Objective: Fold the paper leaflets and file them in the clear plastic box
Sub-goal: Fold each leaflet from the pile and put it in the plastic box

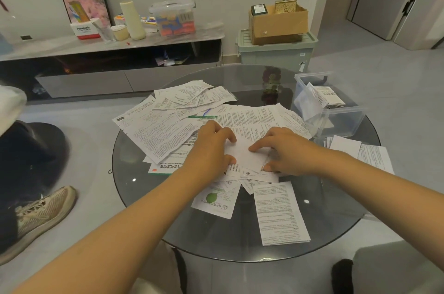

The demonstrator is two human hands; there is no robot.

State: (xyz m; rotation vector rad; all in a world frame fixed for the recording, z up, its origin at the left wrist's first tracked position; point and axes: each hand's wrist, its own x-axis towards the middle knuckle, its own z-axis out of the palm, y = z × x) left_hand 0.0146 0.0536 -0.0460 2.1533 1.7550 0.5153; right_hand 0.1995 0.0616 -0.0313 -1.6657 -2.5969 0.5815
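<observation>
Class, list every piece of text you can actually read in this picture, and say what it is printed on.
"Panasonic": on the white and red box on the sideboard.
Print on the leaflets on the glass table: too small and blurred to read.
Labels in the clear plastic box: unreadable.

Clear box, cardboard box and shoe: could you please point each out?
Clear box (346, 123), head view, front wall.
Cardboard box (278, 23), head view, front face.
Shoe (40, 214), head view, laced upper.
</observation>
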